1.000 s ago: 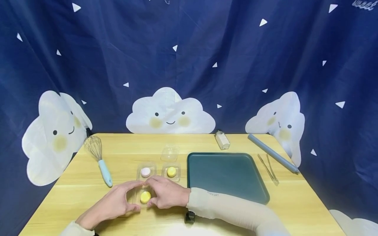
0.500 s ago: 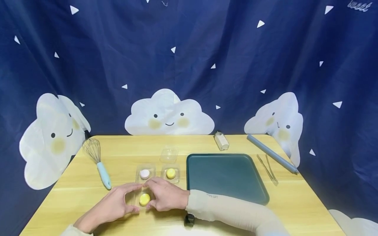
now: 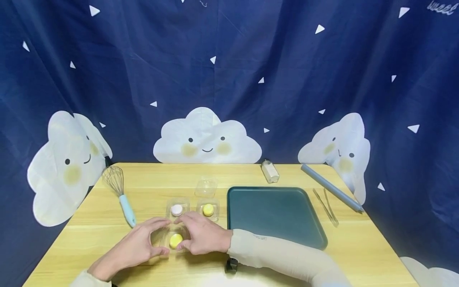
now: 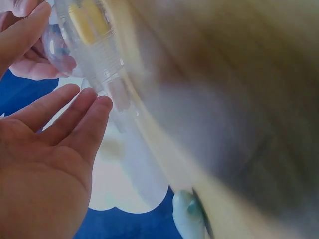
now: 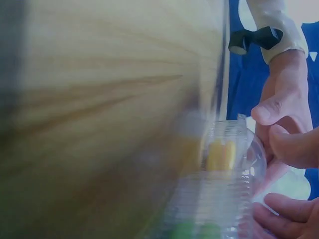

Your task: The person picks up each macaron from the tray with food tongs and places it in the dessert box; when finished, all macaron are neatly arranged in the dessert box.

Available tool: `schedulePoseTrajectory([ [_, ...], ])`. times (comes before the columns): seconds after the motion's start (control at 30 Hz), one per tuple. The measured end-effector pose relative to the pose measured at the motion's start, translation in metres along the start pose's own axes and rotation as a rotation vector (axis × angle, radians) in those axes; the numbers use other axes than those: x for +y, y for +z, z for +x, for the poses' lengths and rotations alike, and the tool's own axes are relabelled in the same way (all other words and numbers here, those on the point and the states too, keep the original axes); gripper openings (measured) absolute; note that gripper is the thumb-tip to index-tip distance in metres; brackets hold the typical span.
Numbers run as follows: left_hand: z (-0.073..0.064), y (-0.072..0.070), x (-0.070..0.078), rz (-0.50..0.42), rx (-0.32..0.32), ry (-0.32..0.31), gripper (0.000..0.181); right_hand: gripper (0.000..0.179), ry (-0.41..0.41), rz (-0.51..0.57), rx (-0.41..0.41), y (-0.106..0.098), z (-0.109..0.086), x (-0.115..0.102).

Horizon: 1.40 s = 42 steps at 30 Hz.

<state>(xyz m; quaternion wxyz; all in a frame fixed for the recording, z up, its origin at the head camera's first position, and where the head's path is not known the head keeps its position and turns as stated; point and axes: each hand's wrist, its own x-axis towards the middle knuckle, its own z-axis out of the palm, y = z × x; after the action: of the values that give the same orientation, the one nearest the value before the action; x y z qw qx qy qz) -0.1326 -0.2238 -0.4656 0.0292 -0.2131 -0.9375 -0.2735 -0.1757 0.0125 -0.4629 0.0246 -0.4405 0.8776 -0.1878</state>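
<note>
A clear plastic box (image 3: pixel 165 239) with a yellow macaron (image 3: pixel 175 241) stands between my two hands. My left hand (image 3: pixel 138 245) curves around its left side, with three fingers extended beside the plastic in the left wrist view. From the other side my right hand (image 3: pixel 204 235) holds the box, thumb near the front and fingers at the back. A clear dome (image 5: pixel 256 162) shows by the right fingers. Just behind are a box with a pink macaron (image 3: pixel 177 210) and another with a yellow macaron (image 3: pixel 208 210). Exact fingertip contact is partly hidden.
A dark green tray (image 3: pixel 272 215) lies to the right, partly under my right sleeve. Beyond it are tongs (image 3: pixel 328 209), a grey-blue rod (image 3: pixel 331 187) and a small bottle (image 3: pixel 270 172). At the left lies a whisk (image 3: pixel 122 195) with a light blue handle.
My right thumb and fingers have shifted slightly over the front box, and a clear plastic edge now shows beneath the fingers. The left hand stays nearly in place.
</note>
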Motion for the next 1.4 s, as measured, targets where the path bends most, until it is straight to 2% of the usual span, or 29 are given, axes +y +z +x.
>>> schedulePoseTrajectory([
  [0.17, 0.004, -0.017, 0.004, -0.025, 0.053, -0.048, 0.076, 0.066, 0.012, 0.167, 0.088, -0.016, 0.001, 0.000],
  [0.27, 0.016, -0.035, 0.006, -0.032, 0.107, -0.065, 0.076, 0.071, 0.033, 0.283, 0.167, -0.032, 0.005, 0.004],
  [0.37, 0.035, -0.057, 0.008, -0.051, 0.164, -0.048, 0.077, 0.076, 0.022, 0.354, 0.287, -0.049, 0.011, 0.015],
  [0.47, 0.060, -0.075, 0.007, -0.070, 0.219, -0.007, 0.079, 0.080, 0.006, 0.395, 0.404, -0.065, 0.020, 0.032],
  [0.57, 0.088, -0.086, 0.003, -0.091, 0.229, 0.022, 0.084, 0.083, 0.024, 0.447, 0.475, -0.078, 0.028, 0.050],
  [0.67, 0.117, -0.091, 0.000, -0.123, 0.187, 0.021, 0.091, 0.084, 0.082, 0.506, 0.509, -0.087, 0.034, 0.070],
  [0.77, 0.147, -0.091, -0.003, -0.167, 0.110, 0.007, 0.099, 0.084, 0.136, 0.564, 0.528, -0.091, 0.039, 0.090],
  [0.93, 0.184, -0.081, -0.008, -0.221, -0.021, 0.004, 0.106, 0.084, 0.203, 0.626, 0.506, -0.088, 0.043, 0.119],
  [1.17, 0.213, -0.052, -0.014, -0.252, -0.175, -0.012, 0.102, 0.077, 0.295, 0.627, 0.419, -0.073, 0.043, 0.148],
  [1.4, 0.219, -0.026, -0.013, -0.218, -0.329, -0.016, 0.102, 0.076, 0.393, 0.505, 0.266, -0.059, 0.037, 0.162],
])
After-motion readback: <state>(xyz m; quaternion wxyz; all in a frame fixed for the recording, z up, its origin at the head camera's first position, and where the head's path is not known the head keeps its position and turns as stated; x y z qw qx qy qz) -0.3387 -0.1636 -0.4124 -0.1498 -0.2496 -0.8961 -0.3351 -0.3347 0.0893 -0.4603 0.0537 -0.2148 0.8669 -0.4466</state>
